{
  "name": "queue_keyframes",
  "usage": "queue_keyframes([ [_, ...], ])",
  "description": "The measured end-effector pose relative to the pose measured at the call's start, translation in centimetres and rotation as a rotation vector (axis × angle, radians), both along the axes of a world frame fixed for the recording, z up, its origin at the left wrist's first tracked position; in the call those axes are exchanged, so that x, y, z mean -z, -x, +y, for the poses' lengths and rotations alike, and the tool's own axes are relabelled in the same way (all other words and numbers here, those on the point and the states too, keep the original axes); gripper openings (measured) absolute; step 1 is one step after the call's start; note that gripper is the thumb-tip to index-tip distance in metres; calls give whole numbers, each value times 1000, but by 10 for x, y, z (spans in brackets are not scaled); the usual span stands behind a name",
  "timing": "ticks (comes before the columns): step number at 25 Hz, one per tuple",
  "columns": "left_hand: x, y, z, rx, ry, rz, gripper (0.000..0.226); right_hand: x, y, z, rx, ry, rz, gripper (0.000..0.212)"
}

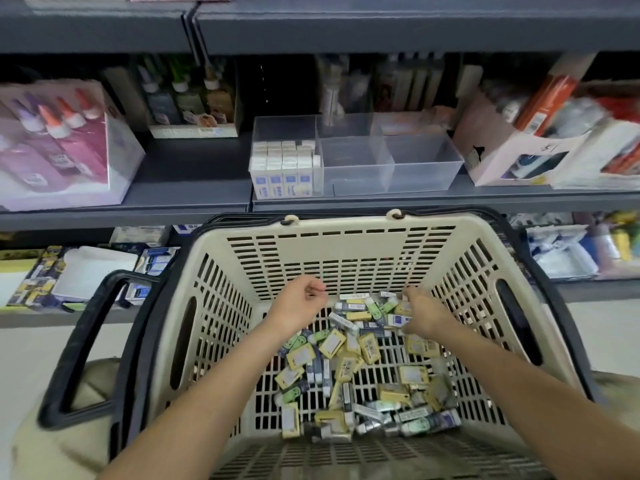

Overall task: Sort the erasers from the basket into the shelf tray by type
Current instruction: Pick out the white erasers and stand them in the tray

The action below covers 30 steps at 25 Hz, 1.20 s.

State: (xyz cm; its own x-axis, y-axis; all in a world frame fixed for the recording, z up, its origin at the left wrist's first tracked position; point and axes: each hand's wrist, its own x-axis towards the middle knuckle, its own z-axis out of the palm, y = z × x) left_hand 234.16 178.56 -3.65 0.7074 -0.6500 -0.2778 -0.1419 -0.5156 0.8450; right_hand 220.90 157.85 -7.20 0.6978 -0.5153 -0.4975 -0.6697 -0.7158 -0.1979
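Note:
A beige slotted basket (346,251) with black handles sits in front of me, its floor strewn with several loose erasers (349,362) in yellow, green, dark and white-and-blue wrappers. My left hand (298,303) hovers over the far part of the pile with curled fingers and nothing visible in it. My right hand (420,315) reaches down into the far right of the pile, fingers curled round a white-and-blue eraser (398,320). On the shelf above stands a clear divided tray (419,161); its left compartment holds rows of white-and-blue erasers (285,168).
Grey shelving runs across the view. A box of glue bottles (59,143) stands left of the tray, and an open pink carton (512,147) of stationery sits to its right. Boxed goods line the lower shelf (86,271) behind the basket. The basket handle (79,344) juts out at left.

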Motion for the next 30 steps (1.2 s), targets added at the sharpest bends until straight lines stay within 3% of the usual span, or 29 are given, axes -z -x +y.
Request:
queue_keyframes([
  [6, 27, 18, 0, 199, -180, 33, 1, 15, 2, 11, -150, 60, 137, 73],
  [13, 38, 32, -4, 368, -244, 32, 5, 23, 10, 8, -252, 115, 112, 75],
  [17, 38, 28, 0, 335, -256, 54, 9, 27, 8, 21, -257, 27, 110, 49],
  [19, 39, 26, 2, 326, -266, 62, 7, 26, 5, 28, -318, 122, 107, 31],
  [23, 39, 25, 3, 332, -288, 73, 7, 22, 3, 34, -412, 256, 160, 24],
  [26, 37, 26, 3, 304, -275, 104, 5, 9, -3, 28, -287, 129, 51, 22],
  [30, 31, 29, 0, 230, -177, 282, 21, -6, -18, 40, -21, -267, -268, 32],
])
